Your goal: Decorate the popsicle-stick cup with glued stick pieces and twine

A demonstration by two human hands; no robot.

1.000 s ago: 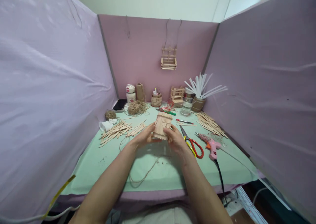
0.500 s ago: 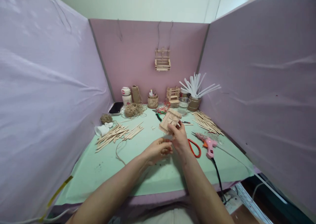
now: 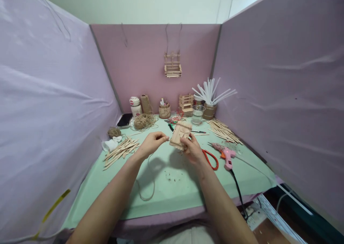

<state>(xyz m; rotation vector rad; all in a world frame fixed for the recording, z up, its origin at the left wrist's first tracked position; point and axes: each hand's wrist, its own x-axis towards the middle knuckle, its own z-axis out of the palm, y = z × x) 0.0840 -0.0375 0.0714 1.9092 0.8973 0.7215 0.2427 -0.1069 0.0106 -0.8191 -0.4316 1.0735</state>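
A small wooden piece point(image 3: 180, 133) with scalloped edges and a bow-like decoration is held up over the table by my right hand point(image 3: 191, 149), its fingers wrapped round the lower right side. Just left of the piece, my left hand point(image 3: 156, 141) is closed in a pinch on twine. The twine point(image 3: 153, 190) hangs below that hand and curves in a loop on the green cloth. Where the twine meets the wooden piece is too small to make out.
Wooden sticks lie at left point(image 3: 120, 151) and right point(image 3: 224, 131). A pink glue gun point(image 3: 228, 158) and red-handled scissors point(image 3: 213, 162) are right of my hands. Behind are a twine heap point(image 3: 144, 121), a water cup point(image 3: 198, 114) and a pot of white sticks point(image 3: 209, 111).
My left hand has moved left and up, away from my right hand. The wooden piece is more upright and slightly left. The twine loop has shifted toward the table's front, and the view has turned slightly.
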